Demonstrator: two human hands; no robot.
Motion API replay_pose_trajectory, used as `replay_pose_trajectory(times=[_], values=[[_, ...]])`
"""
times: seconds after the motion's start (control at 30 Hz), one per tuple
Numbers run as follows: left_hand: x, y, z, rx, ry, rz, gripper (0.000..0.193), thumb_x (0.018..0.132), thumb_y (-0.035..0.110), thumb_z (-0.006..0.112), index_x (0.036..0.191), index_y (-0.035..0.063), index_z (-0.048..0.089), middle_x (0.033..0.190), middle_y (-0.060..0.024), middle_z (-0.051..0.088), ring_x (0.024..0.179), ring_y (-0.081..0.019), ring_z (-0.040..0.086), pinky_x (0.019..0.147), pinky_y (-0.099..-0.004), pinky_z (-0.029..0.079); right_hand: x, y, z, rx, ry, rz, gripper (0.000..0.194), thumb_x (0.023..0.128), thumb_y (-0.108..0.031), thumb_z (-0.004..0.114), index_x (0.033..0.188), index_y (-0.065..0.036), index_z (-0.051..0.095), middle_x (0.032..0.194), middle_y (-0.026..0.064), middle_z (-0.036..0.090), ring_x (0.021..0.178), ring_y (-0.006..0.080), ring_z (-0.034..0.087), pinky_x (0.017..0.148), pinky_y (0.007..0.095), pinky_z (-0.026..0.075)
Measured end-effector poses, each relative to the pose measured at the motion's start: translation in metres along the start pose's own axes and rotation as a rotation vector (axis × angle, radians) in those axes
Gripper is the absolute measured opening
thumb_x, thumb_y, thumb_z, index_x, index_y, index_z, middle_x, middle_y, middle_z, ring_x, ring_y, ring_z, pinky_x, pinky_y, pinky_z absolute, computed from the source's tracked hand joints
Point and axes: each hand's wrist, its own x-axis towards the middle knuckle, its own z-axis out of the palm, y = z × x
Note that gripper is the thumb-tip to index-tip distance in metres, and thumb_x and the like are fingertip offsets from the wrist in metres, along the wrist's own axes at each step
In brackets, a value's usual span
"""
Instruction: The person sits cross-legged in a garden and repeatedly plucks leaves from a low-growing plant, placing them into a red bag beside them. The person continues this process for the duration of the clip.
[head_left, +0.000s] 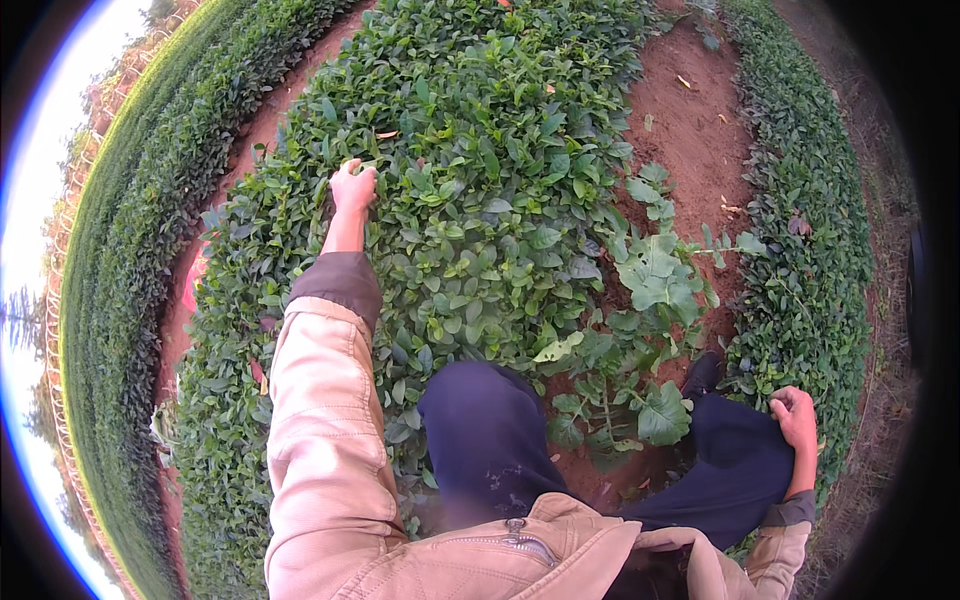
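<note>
My left hand (354, 186) reaches out over a clipped row of leafy shrubs (480, 225), which look like tea bushes. Its fingers are bent at the top leaves, and a pale green bit shows by the fingertips. Whether they grip it is too small to tell. My right hand (796, 420) is held low on the right, beside my bent knee in dark trousers (739, 442). Its fingers are curled inward, so the palm is hidden and I cannot see whether anything is inside. Glossy leaves and lighter young shoots cover the row before me.
Broad-leaved plants (660, 277) grow on the reddish soil path (697, 112) at my right. Another hedge row (802, 247) borders that path. To the left, a narrow soil strip (255, 142) separates a further row (142, 247). Something pink (195, 281) lies at that strip.
</note>
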Motion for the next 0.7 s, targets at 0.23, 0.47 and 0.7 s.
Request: replay_pose_trajectory(times=[0.23,0.47,0.7], values=[[-0.002,0.020,0.012,0.103,0.092,0.045,0.040,0.094,0.016,0.062,0.128,-0.0035,0.069,0.095,-0.0112,0.079,0.078,-0.0175,0.077,0.076,-0.0308,0.058,0.012,-0.009,0.002,0.057,-0.116,0.100,0.008,0.089,-0.001,0.067,0.094,0.004,0.068,0.074,0.0048,0.067,0.065,0.0128,0.065,0.063,0.0295,0.053],[-0.177,0.138,0.050,-0.133,-0.295,0.621,0.035,0.095,0.001,0.068,0.130,-0.0023,0.066,0.120,-0.0113,0.073,0.099,-0.0146,0.073,0.085,-0.0278,0.059,0.012,-0.084,0.027,0.046,0.049,-0.178,0.026,0.092,-0.004,0.068,0.117,0.002,0.067,0.090,0.0050,0.068,0.081,0.0125,0.062,0.076,0.0291,0.053],[-0.402,0.216,0.060,-0.164,-1.035,0.765,0.035,0.095,0.003,0.065,0.128,-0.0055,0.065,0.121,-0.0105,0.063,0.101,-0.0167,0.069,0.087,-0.0320,0.056,-0.015,-0.232,0.062,0.230,0.125,-0.689,0.085,0.084,-0.007,0.080,0.159,-0.005,0.041,0.129,0.0096,0.052,0.079,0.0140,0.057,0.075,0.0302,0.052]])
